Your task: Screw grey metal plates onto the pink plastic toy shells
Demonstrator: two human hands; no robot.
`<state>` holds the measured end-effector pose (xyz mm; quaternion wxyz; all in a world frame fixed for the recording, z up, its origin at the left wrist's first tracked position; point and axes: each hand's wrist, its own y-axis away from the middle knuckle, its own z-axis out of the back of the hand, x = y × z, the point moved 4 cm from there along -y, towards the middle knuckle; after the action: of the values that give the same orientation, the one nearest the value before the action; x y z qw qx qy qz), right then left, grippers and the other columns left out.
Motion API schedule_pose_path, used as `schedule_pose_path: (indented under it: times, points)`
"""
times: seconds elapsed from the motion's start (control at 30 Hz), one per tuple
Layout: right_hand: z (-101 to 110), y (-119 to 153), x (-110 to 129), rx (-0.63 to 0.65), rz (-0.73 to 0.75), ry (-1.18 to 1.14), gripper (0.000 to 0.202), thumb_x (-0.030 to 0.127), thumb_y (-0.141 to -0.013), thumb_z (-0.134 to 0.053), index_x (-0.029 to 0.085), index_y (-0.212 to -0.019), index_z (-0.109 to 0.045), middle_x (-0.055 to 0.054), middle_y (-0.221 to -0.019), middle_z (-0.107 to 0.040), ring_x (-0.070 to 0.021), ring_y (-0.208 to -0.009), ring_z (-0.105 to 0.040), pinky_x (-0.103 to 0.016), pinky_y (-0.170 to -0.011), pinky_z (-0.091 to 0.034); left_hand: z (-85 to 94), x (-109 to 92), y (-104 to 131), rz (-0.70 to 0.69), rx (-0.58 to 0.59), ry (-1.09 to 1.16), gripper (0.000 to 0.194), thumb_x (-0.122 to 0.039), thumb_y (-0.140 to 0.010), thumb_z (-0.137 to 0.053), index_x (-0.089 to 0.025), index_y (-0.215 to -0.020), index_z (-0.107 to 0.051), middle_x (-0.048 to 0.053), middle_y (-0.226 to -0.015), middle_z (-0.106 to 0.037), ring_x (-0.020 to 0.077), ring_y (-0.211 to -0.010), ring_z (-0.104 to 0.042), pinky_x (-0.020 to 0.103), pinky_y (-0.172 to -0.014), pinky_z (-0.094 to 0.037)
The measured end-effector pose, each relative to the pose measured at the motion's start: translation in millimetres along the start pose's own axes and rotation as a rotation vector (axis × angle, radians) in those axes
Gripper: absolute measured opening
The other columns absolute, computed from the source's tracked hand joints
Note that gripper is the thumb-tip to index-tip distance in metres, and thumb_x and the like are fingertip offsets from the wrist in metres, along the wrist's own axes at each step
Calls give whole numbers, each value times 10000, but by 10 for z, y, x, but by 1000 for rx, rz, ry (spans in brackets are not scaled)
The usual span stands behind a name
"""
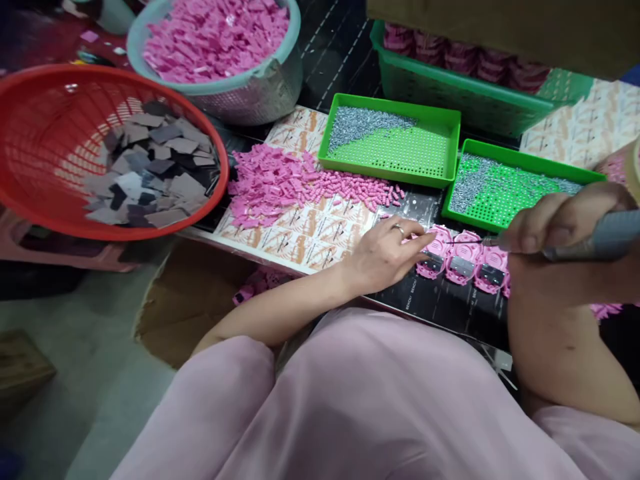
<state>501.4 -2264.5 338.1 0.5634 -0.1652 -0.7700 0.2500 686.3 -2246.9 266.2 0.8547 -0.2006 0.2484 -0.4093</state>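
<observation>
My right hand (570, 213) is wrapped round a grey powered screwdriver (615, 237). Its thin bit points left, with the tip over a pink plastic casing (436, 243). At that casing's left edge is my left hand (385, 257), wearing a ring, its fingertips closed against the edge. More pink casings (463, 257) stand in a row to the right, some with a dark or grey plate across them. My right arm hides the end of the row. Beyond the hands, small screws lie in a green tray (500, 217) and a second green tray (430, 157).
Pink parts (275, 180) are heaped on the table left of the trays. A red basket (220, 193) holds grey plates, and a pale blue basket (250, 93) holds pink pieces. Behind the trays stands a green crate (450, 100). An open cardboard box (170, 307) sits below the table edge.
</observation>
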Motion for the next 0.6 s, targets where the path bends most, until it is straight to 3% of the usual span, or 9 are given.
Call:
schedule_pose_path:
  times: [0.13, 0.23, 0.33, 0.43, 0.53, 0.6]
  points:
    - [-302, 141, 18, 51, -72, -119, 209, 468, -777, -701, 262, -741, -704, 42, -610, -525, -94, -489, -538, -264, -376, -452, -32, -71, -25, -34, -6, -46, 233, -299, -972, -500, -162, -1025, -681, 59, -915, -679, 170, -848, -595, 299, -759, -479]
    - [-377, 131, 17, 57, -71, -140, 256, 426, -810, -675, 231, -647, -648, 32, -570, -494, -105, -470, -541, -263, -364, -442, -28, -79, 9, -2, 14, -21, 259, -304, -972, -501, -167, -876, -699, 50, -830, -665, 160, -796, -579, 280, -725, -458]
    - [-463, 105, 34, 107, -53, -100, 333, 418, -853, -615, 219, -586, -605, 28, -496, -432, -101, -417, -517, -241, -331, -405, -19, -76, 50, 39, 29, 33, 256, -308, -966, -514, -169, -862, -702, 45, -816, -664, 157, -798, -579, 276, -741, -458]
    - [-549, 137, 28, 85, -28, -85, 131, 349, -865, -597, 284, -826, -703, 39, -502, -470, -104, -380, -477, -244, -310, -384, -27, -55, 98, 88, 76, 91, 253, -321, -962, -523, -180, -863, -709, 39, -831, -676, 156, -827, -595, 279, -781, -462]
    - [-582, 206, -37, -8, 6, -59, 299, 301, -822, -649, 332, -1119, -660, 61, -531, -529, -111, -340, -438, -266, -309, -406, -10, -2, 152, 114, 127, 99, 209, -332, -940, -567, -189, -996, -708, 36, -949, -701, 177, -912, -612, 302, -829, -460]
    - [-566, 238, -82, -56, 43, -18, 256, 283, -795, -666, 329, -1047, -680, 73, -493, -505, -103, -311, -409, -257, -290, -372, 13, 48, 183, 119, 174, 64, 266, -327, -916, -608, -174, -1125, -670, 45, -1078, -696, 204, -1005, -605, 328, -870, -451]
